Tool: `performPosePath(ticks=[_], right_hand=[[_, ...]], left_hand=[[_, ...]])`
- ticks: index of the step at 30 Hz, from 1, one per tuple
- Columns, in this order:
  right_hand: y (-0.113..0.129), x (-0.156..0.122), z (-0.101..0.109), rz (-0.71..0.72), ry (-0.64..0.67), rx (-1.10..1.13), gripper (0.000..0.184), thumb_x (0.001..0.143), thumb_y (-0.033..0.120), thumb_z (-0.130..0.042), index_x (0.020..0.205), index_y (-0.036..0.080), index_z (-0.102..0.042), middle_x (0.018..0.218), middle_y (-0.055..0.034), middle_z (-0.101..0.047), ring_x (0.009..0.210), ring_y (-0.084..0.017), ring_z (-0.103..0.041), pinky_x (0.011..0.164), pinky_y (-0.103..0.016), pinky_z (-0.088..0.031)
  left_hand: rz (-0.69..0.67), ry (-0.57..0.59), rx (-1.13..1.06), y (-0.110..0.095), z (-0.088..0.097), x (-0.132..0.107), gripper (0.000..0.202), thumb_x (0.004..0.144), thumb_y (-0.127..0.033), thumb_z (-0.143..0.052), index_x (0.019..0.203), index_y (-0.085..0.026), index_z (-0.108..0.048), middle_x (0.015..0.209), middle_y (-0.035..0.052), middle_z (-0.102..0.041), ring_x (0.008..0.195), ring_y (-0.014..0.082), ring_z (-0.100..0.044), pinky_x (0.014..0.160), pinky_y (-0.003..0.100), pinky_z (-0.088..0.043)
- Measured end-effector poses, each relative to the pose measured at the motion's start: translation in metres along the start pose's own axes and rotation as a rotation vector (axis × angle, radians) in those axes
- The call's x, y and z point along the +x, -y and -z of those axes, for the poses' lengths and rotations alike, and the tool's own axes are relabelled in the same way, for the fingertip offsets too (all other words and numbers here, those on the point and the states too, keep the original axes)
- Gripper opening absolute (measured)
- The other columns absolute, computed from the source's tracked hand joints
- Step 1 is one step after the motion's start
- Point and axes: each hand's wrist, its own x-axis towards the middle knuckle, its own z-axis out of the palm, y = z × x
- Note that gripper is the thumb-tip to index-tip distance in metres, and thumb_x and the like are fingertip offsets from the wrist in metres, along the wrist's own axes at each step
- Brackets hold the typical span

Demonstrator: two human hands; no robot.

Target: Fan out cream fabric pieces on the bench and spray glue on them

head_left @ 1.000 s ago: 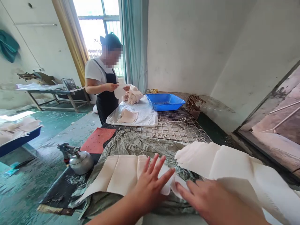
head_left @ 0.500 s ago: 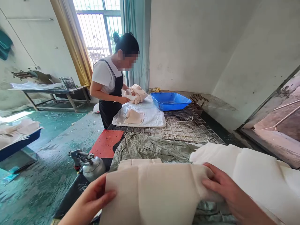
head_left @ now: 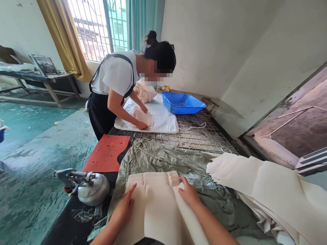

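Observation:
A cream, soft-looking sheet (head_left: 160,211) with lengthwise creases lies in front of me, over another cream sheet (head_left: 155,177) whose far edge shows beyond it. My left hand (head_left: 125,206) grips the left edge, index finger stretched along the surface and the other fingers curled. On the right, my right hand (head_left: 189,193) pinches the far right corner between thumb and fingers, and that side folds upward. Beneath both sheets is a crumpled grey-green cloth (head_left: 163,158). A stack of similar cream sheets (head_left: 270,183) rests to the right.
A metal spray gun (head_left: 93,189) stands at the left edge, near a red sheet (head_left: 107,153). Farther off are a blue tray (head_left: 182,103), a wire grid (head_left: 199,136) and a white-covered pad (head_left: 166,124). A co-worker (head_left: 114,78) bends over the pad, hands on a cream piece.
My hands have lowered the cream sheet onto the one beneath and moved closer together. The co-worker has leaned forward, reaching to the piece on the pad. My view has shifted slightly.

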Motion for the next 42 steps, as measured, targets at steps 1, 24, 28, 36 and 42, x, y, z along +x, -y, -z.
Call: performPosePath(ticks=[1,24,28,36,42], right_hand=[[-0.004,-0.003,-0.003,0.031,-0.027,0.009,0.036,0.077,0.010,-0.040,0.111,0.018,-0.048,0.094,-0.0074,-0.065,0.085,-0.020,-0.061,0.075,-0.030,-0.043],[-0.022,0.013,-0.012,0.314,-0.072,0.063,0.012,0.079,0.016,-0.047,0.075,0.019,-0.057,0.080,-0.0047,-0.063,0.080,-0.019,-0.059,0.074,-0.031,-0.046],[-0.023,0.011,-0.010,0.333,-0.055,0.034,0.012,0.080,0.015,-0.048,0.075,0.020,-0.058,0.078,-0.0037,-0.062,0.079,-0.019,-0.059,0.073,-0.030,-0.047],[0.005,0.001,0.000,0.295,0.090,-0.383,0.030,0.088,0.013,-0.036,0.092,0.016,-0.065,0.107,-0.0134,-0.061,0.100,-0.025,-0.056,0.089,-0.038,-0.040],[0.027,-0.018,0.015,0.225,0.401,-0.388,0.062,0.078,0.035,-0.057,0.134,0.011,-0.042,0.121,-0.0203,-0.058,0.103,-0.031,-0.060,0.083,-0.038,-0.047]], left_hand=[[-0.011,0.026,-0.004,0.000,0.001,-0.001,0.054,0.079,-0.018,-0.029,0.131,-0.015,-0.042,0.114,0.0097,-0.063,0.103,0.0213,-0.059,0.090,0.032,-0.044],[0.147,0.050,0.175,-0.021,0.009,-0.002,0.045,0.085,-0.014,-0.028,0.122,-0.015,-0.053,0.118,0.0099,-0.058,0.101,0.0210,-0.059,0.088,0.031,-0.044],[0.138,0.038,0.126,-0.018,0.007,-0.004,0.044,0.084,-0.012,-0.030,0.119,-0.018,-0.055,0.115,0.0073,-0.060,0.102,0.0200,-0.059,0.090,0.031,-0.043],[0.013,-0.072,0.408,-0.017,-0.002,-0.007,0.042,0.081,-0.010,-0.037,0.115,-0.022,-0.059,0.134,0.0080,-0.048,0.117,0.0264,-0.047,0.100,0.041,-0.036],[-0.065,0.242,0.446,-0.047,0.009,-0.001,0.043,0.086,-0.025,-0.035,0.125,-0.017,-0.052,0.128,0.0116,-0.054,0.120,0.0245,-0.046,0.101,0.037,-0.035]])
